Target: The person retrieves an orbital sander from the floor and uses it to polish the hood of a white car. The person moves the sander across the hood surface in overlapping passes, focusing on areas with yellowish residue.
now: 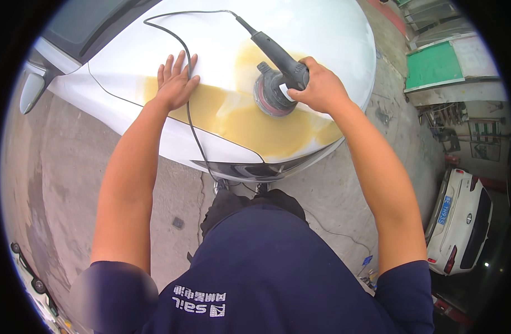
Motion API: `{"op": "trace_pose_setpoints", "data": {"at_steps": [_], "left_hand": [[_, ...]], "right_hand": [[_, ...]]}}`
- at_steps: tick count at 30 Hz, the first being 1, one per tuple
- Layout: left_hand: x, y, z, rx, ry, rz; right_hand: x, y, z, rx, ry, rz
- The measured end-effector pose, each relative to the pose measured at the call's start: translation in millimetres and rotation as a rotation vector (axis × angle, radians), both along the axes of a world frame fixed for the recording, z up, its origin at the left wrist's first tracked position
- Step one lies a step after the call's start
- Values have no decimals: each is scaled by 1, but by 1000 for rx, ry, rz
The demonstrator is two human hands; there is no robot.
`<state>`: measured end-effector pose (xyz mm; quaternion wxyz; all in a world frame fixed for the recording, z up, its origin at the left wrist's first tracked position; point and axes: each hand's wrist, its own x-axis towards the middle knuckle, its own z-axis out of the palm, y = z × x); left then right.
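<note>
Gripped in my right hand [321, 88] is a black electric sander [283, 58] with a round head, its disc against the car bonnet. The bonnet [317, 28] is white, with dull yellow-tan patches [255, 133] around the sander. My left hand [176, 82] lies on the bonnet with its fingers spread, at the edge of a tan patch. A black power cord [183, 42] leaves the sander's handle, loops across the bonnet, passes by my left hand and hangs over the front edge near the headlight [239, 168]. The sander hides the surface under its disc.
My feet stand on concrete floor [172, 195] close to the car's front. A thin cable [339, 232] runs along the floor at the right. The windscreen [88, 22] and side mirror [32, 89] are at the left. Another white car [458, 222] is parked far right, below a green-and-white panel [436, 67].
</note>
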<state>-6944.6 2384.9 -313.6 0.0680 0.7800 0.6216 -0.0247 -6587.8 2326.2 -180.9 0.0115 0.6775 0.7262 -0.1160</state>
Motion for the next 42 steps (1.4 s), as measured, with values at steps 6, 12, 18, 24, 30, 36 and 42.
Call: {"op": "trace_pose_setpoints", "data": {"at_steps": [6, 12, 18, 24, 30, 36, 42], "left_hand": [[-4, 5, -7, 2, -24, -10], [-7, 6, -14, 37, -59, -18], [-3, 3, -6, 9, -24, 3], [-1, 2, -6, 32, -1, 2], [1, 2, -5, 32, 32, 6], [2, -1, -2, 16, 12, 21], [1, -1, -4, 35, 4, 12]], "right_hand": [[-67, 40, 18, -53, -55, 73], [-73, 55, 22, -81, -51, 47], [-17, 24, 12, -91, -42, -22], [44, -10, -4, -72, 39, -115], [105, -38, -24, -53, 89, -201], [134, -45, -26, -94, 113, -277], [92, -24, -13, -50, 66, -137]]}}
